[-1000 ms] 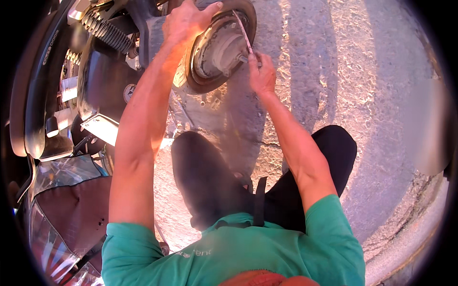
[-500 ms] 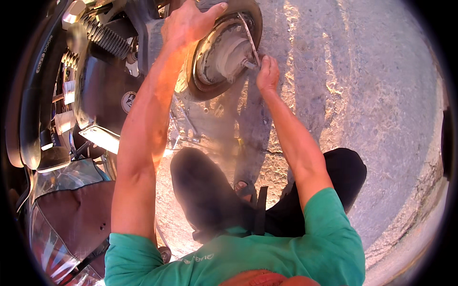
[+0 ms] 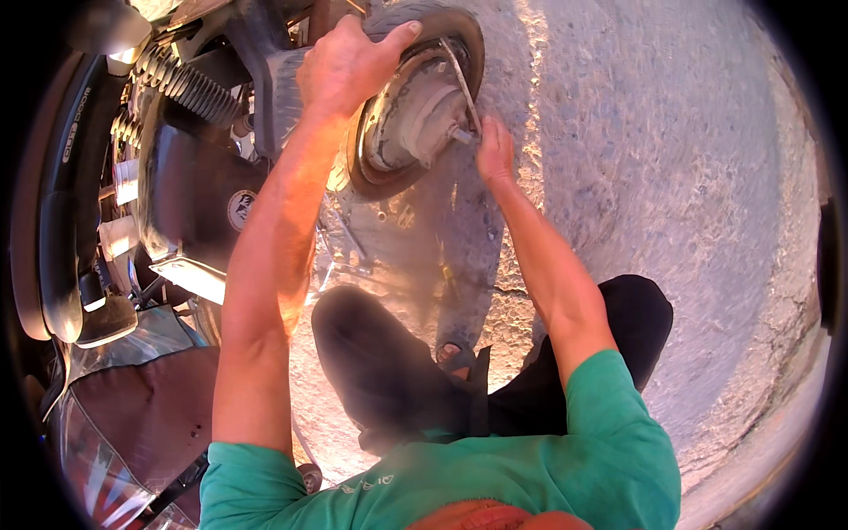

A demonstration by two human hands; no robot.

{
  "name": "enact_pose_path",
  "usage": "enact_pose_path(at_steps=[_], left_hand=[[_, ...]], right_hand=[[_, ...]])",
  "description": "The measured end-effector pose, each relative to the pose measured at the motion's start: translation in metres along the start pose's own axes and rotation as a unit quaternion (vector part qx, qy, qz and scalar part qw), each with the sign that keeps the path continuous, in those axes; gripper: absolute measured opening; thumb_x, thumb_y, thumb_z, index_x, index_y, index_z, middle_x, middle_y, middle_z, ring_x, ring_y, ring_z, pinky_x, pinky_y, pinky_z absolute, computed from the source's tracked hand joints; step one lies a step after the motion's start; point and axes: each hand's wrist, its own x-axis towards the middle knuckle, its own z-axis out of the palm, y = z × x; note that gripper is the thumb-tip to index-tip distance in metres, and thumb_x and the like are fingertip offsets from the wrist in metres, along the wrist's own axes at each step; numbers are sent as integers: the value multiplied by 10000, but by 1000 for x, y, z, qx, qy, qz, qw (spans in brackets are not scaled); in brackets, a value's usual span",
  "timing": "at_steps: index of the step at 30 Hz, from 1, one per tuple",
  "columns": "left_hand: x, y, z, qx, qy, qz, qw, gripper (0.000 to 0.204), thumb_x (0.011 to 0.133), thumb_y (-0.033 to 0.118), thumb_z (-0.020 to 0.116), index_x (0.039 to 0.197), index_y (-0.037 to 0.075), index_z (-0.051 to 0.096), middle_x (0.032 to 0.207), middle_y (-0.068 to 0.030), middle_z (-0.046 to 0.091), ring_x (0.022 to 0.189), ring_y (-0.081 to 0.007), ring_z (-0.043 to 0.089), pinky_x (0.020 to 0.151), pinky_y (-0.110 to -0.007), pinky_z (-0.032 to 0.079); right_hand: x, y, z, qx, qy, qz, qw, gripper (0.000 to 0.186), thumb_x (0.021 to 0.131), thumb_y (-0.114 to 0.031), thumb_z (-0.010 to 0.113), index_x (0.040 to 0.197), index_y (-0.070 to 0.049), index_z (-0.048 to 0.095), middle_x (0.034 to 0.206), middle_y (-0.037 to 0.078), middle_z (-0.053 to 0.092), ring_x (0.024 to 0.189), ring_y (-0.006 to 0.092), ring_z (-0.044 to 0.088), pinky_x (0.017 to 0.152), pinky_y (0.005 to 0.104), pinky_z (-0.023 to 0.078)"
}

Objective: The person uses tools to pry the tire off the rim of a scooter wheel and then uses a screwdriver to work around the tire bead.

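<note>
A dusty motorbike wheel stands at the top middle, with its black tyre (image 3: 473, 40) around a dirt-covered hub (image 3: 431, 115). My left hand (image 3: 346, 72) grips the tyre's left upper part, its thumb stretched out over the sidewall; some fingertips are hidden. My right hand (image 3: 496, 152) is closed around the lower end of a thin metal tyre lever (image 3: 459, 75). The lever slants up across the rim, its far end at the tyre's inner edge. Beside my right fingers, a short axle stub (image 3: 461, 134) sticks out of the hub.
At the left is the motorbike, with a coil spring shock (image 3: 190, 87) and a dark body panel (image 3: 199, 172). Metal tools (image 3: 347, 231) lie on the rough ground (image 3: 671, 194) below the wheel. A brown bag with clear plastic (image 3: 146, 406) sits at lower left.
The view has shifted slightly, so the motorbike sits a little lower. Both hands keep their holds on the tyre and the lever, whose angle looks nearly the same.
</note>
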Motion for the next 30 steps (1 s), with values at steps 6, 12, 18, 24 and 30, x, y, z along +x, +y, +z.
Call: enact_pose_path(at_steps=[6, 12, 18, 24, 30], left_hand=[[0, -8, 0, 2, 11, 21, 1000, 869, 833, 784, 637, 1165, -18, 697, 1121, -269, 740, 1098, -433, 699, 952, -508, 514], [-1, -4, 4, -5, 23, 29, 999, 848, 848, 770, 633, 1155, -18, 699, 1107, -276, 738, 1102, -430, 698, 954, -505, 513], [1, -14, 7, 8, 42, 44, 998, 832, 862, 756, 639, 1187, -7, 701, 1129, -275, 738, 1126, -428, 694, 962, -498, 518], [6, -11, 8, -1, 25, 50, 998, 837, 856, 738, 666, 1248, 0, 701, 1141, -264, 743, 1127, -413, 703, 979, -473, 522], [4, -10, 7, 5, 35, 36, 999, 811, 842, 720, 680, 1225, 5, 701, 1133, -248, 750, 1126, -406, 704, 968, -463, 527]], right_hand=[[-8, -5, 0, -7, -9, 21, 1000, 496, 1070, -395, 447, 1236, 3, 692, 1202, 254, 688, 1158, 443, 618, 996, 486, 457], [32, 21, 9, -68, 40, -56, 995, 502, 1069, -376, 394, 1130, 13, 706, 1127, 263, 700, 1073, 435, 643, 937, 473, 473], [61, 29, 23, -73, 5, -98, 992, 481, 1054, -346, 361, 1003, 19, 670, 983, 265, 680, 940, 459, 623, 854, 500, 463], [70, 56, 27, -122, 3, -185, 975, 454, 1054, -338, 371, 1053, 12, 660, 1083, 284, 667, 1037, 485, 606, 902, 530, 466], [54, 15, 12, -55, -60, -51, 995, 479, 1058, -337, 367, 1011, 31, 669, 1074, 300, 684, 1065, 518, 600, 950, 539, 464]])
